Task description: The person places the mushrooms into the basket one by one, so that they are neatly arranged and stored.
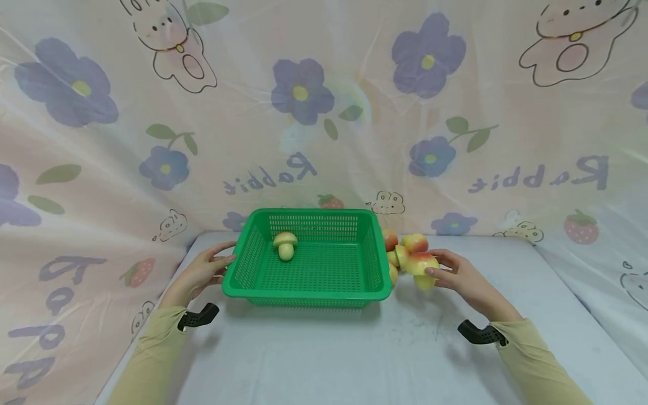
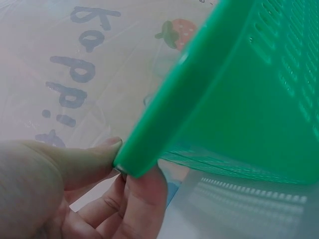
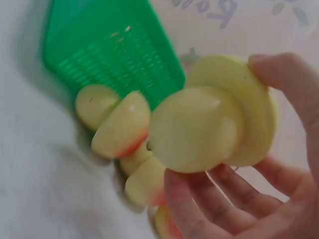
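Note:
A green plastic basket [image 1: 309, 295] with slotted sides stands on the table. One toy mushroom [image 1: 286, 246] with a tan-red cap lies inside, towards the left. At the basket's left edge my left hand [image 1: 199, 274] pinches the rim [image 2: 164, 109], thumb on one side and fingers on the other. My right hand [image 1: 466, 281] grips a pale yellow mushroom [image 3: 199, 127] with a red-flushed cap, thumb and fingertips around the cap. It is held above the table, right of the basket. More red-and-yellow mushrooms [image 3: 122, 127] lie bunched against the basket's right side, partly hidden by its rim.
A white cloth [image 1: 324, 354] covers the table. Behind and beside it hangs a curtain [image 1: 354, 146] printed with flowers and rabbits. Black wrist mounts [image 1: 199, 316] sit at both sleeves.

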Action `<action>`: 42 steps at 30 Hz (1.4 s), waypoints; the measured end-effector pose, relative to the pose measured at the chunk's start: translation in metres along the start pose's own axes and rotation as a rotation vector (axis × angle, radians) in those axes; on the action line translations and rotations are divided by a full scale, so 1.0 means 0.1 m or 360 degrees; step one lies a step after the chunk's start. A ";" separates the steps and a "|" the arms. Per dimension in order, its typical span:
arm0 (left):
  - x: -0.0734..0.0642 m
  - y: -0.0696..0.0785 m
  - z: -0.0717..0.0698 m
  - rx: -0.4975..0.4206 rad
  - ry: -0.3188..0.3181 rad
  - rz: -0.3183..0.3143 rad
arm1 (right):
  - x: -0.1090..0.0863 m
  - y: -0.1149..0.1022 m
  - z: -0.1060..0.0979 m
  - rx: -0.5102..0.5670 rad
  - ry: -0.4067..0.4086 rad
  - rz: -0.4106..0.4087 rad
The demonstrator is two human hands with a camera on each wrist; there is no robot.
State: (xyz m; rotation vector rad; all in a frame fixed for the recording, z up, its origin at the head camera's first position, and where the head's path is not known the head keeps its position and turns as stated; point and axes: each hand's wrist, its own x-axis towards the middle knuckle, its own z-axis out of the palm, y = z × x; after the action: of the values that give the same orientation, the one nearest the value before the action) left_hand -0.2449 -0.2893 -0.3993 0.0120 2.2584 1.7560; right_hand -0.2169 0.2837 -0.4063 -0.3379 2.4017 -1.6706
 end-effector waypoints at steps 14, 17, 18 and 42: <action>0.02 0.00 -0.01 0.0012 -0.0012 0.0007 | 0.17 -0.34 0.15 0.0259 0.0035 -0.0020; 0.02 0.02 0.00 -0.0001 -0.0009 0.0001 | 0.23 -0.41 0.19 0.0314 0.0017 -0.0055; 0.02 0.02 0.00 0.0005 -0.0016 0.0010 | 0.24 -0.43 0.20 0.0318 0.0007 -0.0065; 0.01 0.01 -0.01 -0.0008 -0.0030 0.0017 | 0.83 -0.95 0.65 0.0376 -0.0217 -0.0020</action>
State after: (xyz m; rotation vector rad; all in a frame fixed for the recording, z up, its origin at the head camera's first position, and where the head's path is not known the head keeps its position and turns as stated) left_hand -0.2461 -0.2902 -0.3983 0.0393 2.2449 1.7591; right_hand -0.2701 0.1691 -0.3417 -0.4135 2.0837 -1.8478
